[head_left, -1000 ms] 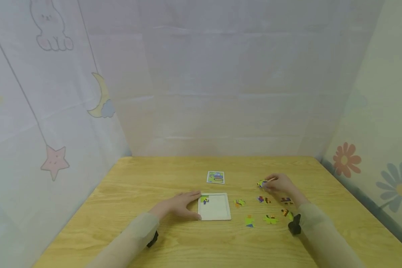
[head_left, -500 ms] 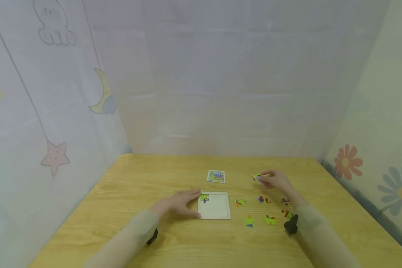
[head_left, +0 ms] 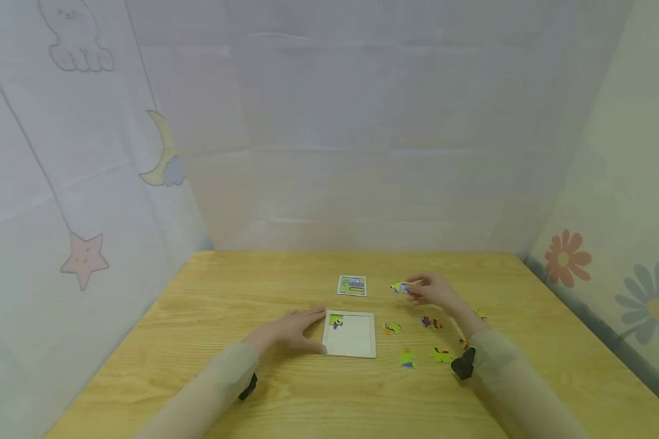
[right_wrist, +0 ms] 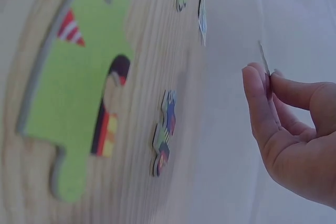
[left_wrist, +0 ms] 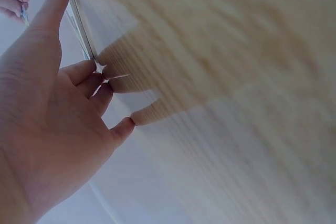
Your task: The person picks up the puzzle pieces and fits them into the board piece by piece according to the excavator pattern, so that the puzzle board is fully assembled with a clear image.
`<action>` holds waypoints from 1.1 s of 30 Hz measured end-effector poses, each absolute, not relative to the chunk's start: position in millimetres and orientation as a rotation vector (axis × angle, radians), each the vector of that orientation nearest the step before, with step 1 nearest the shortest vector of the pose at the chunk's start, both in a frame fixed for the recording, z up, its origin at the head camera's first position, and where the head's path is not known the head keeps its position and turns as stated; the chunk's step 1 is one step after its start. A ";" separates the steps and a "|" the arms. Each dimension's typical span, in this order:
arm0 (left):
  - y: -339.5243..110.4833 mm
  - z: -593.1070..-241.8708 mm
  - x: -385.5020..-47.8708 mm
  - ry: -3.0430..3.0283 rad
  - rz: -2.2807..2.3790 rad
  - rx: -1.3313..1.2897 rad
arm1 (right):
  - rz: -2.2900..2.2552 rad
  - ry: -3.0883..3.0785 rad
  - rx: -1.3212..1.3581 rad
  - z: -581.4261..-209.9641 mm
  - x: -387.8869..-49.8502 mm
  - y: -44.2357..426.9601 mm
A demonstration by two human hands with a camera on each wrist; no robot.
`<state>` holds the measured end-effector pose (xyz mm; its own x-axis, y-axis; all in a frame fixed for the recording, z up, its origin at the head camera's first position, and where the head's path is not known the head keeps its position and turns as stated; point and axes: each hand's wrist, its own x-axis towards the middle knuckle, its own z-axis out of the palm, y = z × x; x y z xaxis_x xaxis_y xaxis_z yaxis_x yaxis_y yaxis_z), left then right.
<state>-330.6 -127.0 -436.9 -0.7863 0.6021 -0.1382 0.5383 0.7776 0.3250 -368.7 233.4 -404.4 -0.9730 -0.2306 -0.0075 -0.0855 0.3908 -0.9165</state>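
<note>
My right hand (head_left: 435, 291) pinches a puzzle piece (head_left: 399, 287), green with blue and yellow, between thumb and fingers above the table. In the right wrist view that jigsaw piece (right_wrist: 263, 57) appears nearly edge-on. A white square puzzle tray (head_left: 349, 355) lies mid-table, with one green piece (head_left: 336, 320) in its top left corner. Against the tray's left edge rests my left hand (head_left: 292, 332), thumb and fingers spread toward two corners. The left wrist view shows the left hand (left_wrist: 63, 103) touching that edge.
Several loose puzzle pieces lie right of the tray, including a green and blue one (head_left: 407, 358) and a green one (head_left: 442, 355). Behind the tray is a small picture card (head_left: 352, 285). Fabric walls (head_left: 362, 152) stand around the wooden table (head_left: 307, 396).
My right hand has moved left with the puzzle piece, toward the picture card. The left hand stays at the tray's edge.
</note>
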 end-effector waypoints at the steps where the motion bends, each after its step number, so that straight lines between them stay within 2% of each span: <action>1: -126.8 -436.4 -330.4 2.734 0.397 0.894 | -1.647 2.499 -0.289 -404.6 -369.1 232.1; 33: -128.3 -436.4 -329.7 2.741 0.386 0.929 | -1.622 2.378 -0.462 -413.3 -373.7 177.3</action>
<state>-329.7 -128.3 -436.4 -0.7755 0.6192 -0.1231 0.5611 0.7654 0.3152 -373.7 177.3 -413.3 -0.9250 -0.3798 -0.0085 -0.1308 0.3392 -0.9316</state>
